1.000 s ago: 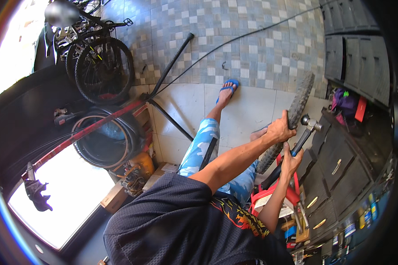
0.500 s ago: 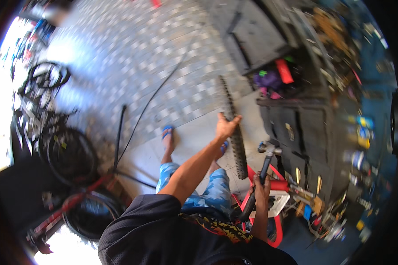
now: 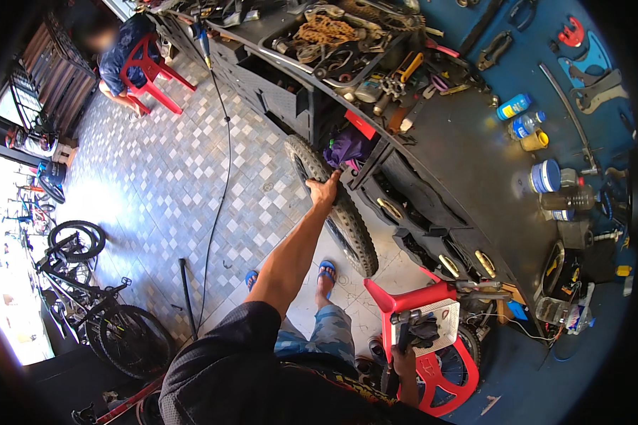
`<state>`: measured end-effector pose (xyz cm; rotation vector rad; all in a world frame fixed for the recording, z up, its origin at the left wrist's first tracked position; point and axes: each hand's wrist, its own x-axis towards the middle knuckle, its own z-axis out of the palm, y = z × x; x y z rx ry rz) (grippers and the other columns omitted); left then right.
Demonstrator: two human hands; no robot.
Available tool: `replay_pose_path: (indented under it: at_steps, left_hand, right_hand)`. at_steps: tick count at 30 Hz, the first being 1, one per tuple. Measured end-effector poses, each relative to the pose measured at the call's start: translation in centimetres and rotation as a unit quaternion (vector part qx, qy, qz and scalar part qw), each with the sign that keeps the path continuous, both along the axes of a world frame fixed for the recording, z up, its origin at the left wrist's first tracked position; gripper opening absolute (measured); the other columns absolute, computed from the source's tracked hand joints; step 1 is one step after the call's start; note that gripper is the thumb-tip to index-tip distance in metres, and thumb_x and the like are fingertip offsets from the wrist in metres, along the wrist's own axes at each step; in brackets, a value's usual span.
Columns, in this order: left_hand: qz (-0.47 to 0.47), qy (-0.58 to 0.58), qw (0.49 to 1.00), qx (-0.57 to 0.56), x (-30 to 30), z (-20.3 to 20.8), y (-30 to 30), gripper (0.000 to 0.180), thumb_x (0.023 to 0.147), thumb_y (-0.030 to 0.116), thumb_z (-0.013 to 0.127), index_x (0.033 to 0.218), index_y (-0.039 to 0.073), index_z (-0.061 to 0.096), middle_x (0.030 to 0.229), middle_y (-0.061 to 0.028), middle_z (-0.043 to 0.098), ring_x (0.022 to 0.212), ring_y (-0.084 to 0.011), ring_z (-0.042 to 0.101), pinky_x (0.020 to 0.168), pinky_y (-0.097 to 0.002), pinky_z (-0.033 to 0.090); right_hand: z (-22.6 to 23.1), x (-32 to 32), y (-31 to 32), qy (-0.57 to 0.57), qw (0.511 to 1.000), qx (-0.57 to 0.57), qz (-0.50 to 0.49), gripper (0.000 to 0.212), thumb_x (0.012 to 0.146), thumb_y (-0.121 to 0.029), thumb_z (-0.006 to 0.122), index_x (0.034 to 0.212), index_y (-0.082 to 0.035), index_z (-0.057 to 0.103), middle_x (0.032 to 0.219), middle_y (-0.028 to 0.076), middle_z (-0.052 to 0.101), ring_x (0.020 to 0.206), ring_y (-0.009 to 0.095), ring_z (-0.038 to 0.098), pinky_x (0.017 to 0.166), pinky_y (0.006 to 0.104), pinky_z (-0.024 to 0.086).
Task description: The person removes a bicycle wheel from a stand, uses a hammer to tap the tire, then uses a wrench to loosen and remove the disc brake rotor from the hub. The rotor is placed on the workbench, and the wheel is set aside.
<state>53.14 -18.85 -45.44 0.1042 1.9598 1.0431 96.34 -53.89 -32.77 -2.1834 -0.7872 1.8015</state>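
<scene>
The right hand (image 3: pixel 405 360) is mostly hidden behind a black tool (image 3: pixel 403 338).

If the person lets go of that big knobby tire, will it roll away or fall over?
Probably it would tip: the knobby bicycle tire stands upright on its narrow edge, steadied only by the left hand. Being round, it might roll first. It looks rubbery, so likely grippy, not slippery.
</scene>
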Motion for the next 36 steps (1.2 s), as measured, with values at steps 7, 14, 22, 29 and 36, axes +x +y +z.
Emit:
replay_pose_path:
  at_steps: [7, 14, 22, 29, 36]
  left_hand:
    - [0.053, 0.031, 0.995, 0.084, -1.4, -2.8, 4.9, 0.119, 0.075, 0.059, 0.084, 0.148, -0.008, 0.018, 0.145, -0.0337, 0.046, 0.133, -0.0442, 0.05, 0.11, -0.0478, 0.043]
    - [0.121, -0.031, 0.988, 0.095, -7.2, -6.1, 5.5, 0.111, 0.076, 0.058, 0.085, 0.147, -0.007, 0.028, 0.146, -0.0301, 0.048, 0.13, -0.0412, 0.053, 0.104, -0.0511, 0.047]
    - [0.221, -0.02, 0.962, 0.161, -16.6, -3.7, 3.0, 0.098, 0.079, 0.048, 0.086, 0.142, -0.007, 0.033, 0.129, -0.0251, 0.057, 0.114, -0.0338, 0.061, 0.091, -0.0499, 0.055]
    - [0.166, 0.167, 0.96, 0.151, -16.9, -4.9, 6.2, 0.107, 0.075, 0.051, 0.088, 0.147, -0.003, 0.031, 0.136, -0.0325, 0.053, 0.126, -0.0435, 0.055, 0.106, -0.0464, 0.045]
    - [0.017, 0.138, 0.975, 0.172, -11.6, -9.0, 7.6, 0.08, 0.087, 0.02, 0.08, 0.147, 0.004, 0.029, 0.117, -0.0193, 0.068, 0.095, -0.029, 0.068, 0.083, -0.0381, 0.057]
  right_hand:
    - [-1.1, 0.7, -0.4, 0.025, 1.0, -0.006, 0.004, 0.02, 0.095, -0.021, 0.068, 0.095, -0.005, 0.056, 0.058, 0.005, 0.054, 0.041, 0.016, 0.054, 0.038, 0.0337, 0.045]
    - [-2.4, 1.2, 1.1, -0.004, 0.994, 0.057, 0.096, 0.02, 0.096, -0.021, 0.069, 0.092, -0.005, 0.059, 0.06, 0.003, 0.055, 0.043, 0.014, 0.055, 0.04, 0.0318, 0.044]
    - [-7.4, 4.3, -0.8, -0.041, 0.974, 0.112, 0.193, 0.02, 0.096, -0.021, 0.069, 0.094, -0.005, 0.056, 0.062, 0.004, 0.055, 0.042, 0.016, 0.055, 0.038, 0.0339, 0.047]
    - [-7.1, 3.4, -0.4, -0.06, 0.984, 0.021, 0.166, 0.018, 0.096, -0.021, 0.068, 0.092, -0.006, 0.057, 0.063, 0.003, 0.056, 0.044, 0.015, 0.056, 0.04, 0.0326, 0.047]
    - [-2.5, -0.1, 3.5, -0.041, 0.988, -0.04, 0.142, 0.023, 0.095, -0.025, 0.07, 0.089, -0.006, 0.06, 0.063, 0.003, 0.058, 0.046, 0.015, 0.055, 0.044, 0.0326, 0.046]
